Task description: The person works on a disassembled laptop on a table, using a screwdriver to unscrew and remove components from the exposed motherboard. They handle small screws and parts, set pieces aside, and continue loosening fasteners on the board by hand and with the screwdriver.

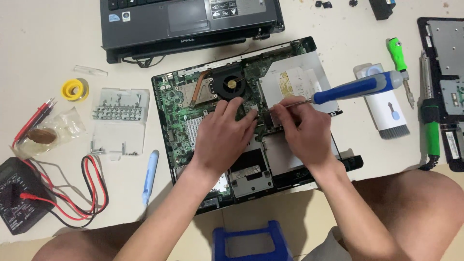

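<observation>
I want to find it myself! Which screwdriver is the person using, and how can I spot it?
Start at the opened laptop base in the middle of the table, with its green board and round black fan. The right hand above it holds the screwdriver, whose handle sticks out to the right. It has a fat blue and grey handle, unlike the thin green screwdriver lying untouched farther right.

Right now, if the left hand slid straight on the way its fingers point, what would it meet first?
The left hand points up and right across the opened laptop base. Its fingertips already rest on the green circuit board; going on, they would probably meet the round black cooling fan first, though depth is unclear.
</observation>
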